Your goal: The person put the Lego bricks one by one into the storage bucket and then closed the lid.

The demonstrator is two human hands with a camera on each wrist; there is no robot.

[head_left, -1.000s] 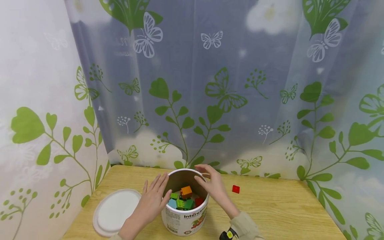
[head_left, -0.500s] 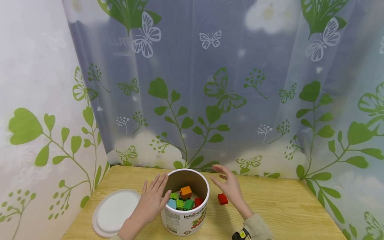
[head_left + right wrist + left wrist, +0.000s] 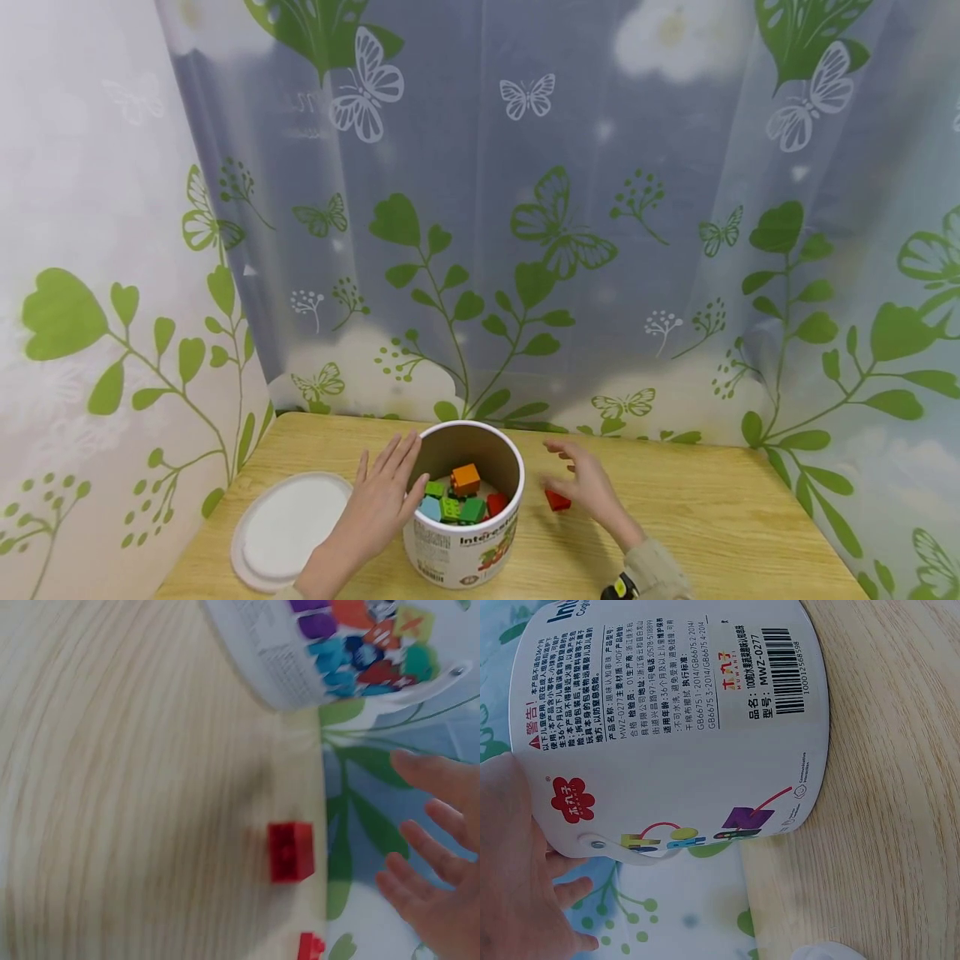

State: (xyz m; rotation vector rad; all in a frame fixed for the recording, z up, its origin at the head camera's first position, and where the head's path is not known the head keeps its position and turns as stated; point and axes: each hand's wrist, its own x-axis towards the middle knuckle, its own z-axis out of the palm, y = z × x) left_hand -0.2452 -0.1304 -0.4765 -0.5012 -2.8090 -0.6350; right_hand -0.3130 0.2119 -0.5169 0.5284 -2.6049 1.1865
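A white bucket (image 3: 459, 554) with a printed label stands on the table, holding several toy building bricks: an orange brick (image 3: 465, 479), a dark green brick (image 3: 472, 511), and others in lime, light blue and red. My left hand (image 3: 384, 492) rests against the bucket's rim with its fingers straight. To the bucket's right, my right hand (image 3: 590, 487) reaches over a red brick (image 3: 557, 500), its fingers spread and bent, the thumb close to the brick. In the right wrist view this red brick (image 3: 291, 853) lies beside a second red brick (image 3: 310, 946), which the hand hides in the head view.
A round white lid (image 3: 292, 527) lies flat on the wooden table (image 3: 697, 517) to the left of the bucket. Behind the table hangs a patterned curtain (image 3: 450, 167). The bucket's white handle (image 3: 431, 691) hangs down its side.
My right hand has moved from the bucket's rim rightward, then down over the red brick. It now covers the farther red brick seen earlier. My left hand has stayed at the rim.
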